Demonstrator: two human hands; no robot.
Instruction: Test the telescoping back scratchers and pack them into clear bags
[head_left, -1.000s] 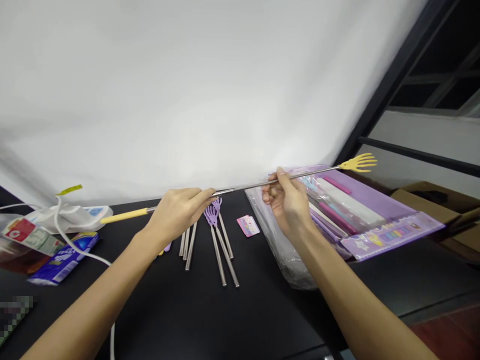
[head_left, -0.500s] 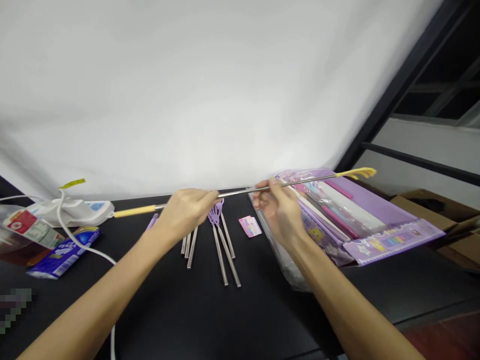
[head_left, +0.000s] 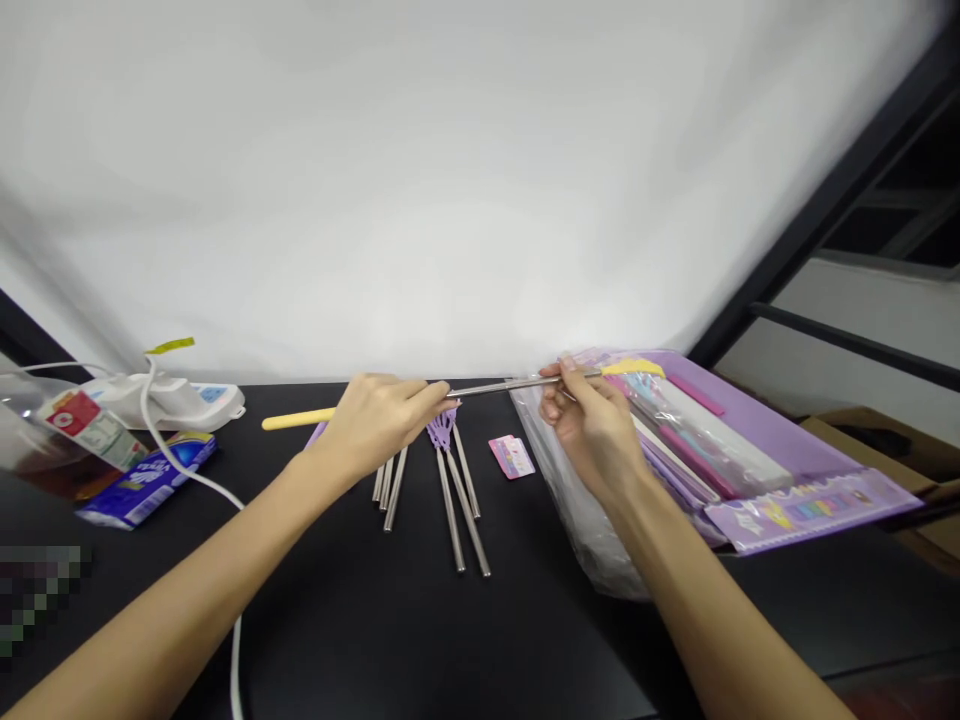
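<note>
A telescopic back scratcher (head_left: 499,387) with a steel shaft is held roughly level above the table. My left hand (head_left: 379,425) is closed around it beside its yellow handle. My right hand (head_left: 589,420) pinches the shaft close to the yellow claw head, which is seen edge-on. Below and between my hands lie several more back scratchers with purple claw heads (head_left: 442,432) and steel shafts. Further steel rods (head_left: 396,495) stick out beneath my left hand, their upper ends hidden by it. Small pink and purple cards (head_left: 512,457) rest to the right of the purple heads.
Purple plastic packaging (head_left: 814,510) with long items inside covers the table's right side. A white power strip (head_left: 184,402), a blue packet (head_left: 150,482) and a clear container (head_left: 30,425) are at left, with a white cable (head_left: 195,480) running forward. Cardboard boxes (head_left: 862,430) stand beyond the right edge.
The back scratcher has become shorter: its yellow head has come in close to my right hand, and handle and head are nearer each other. Both hands keep their hold. The view has shifted slightly.
</note>
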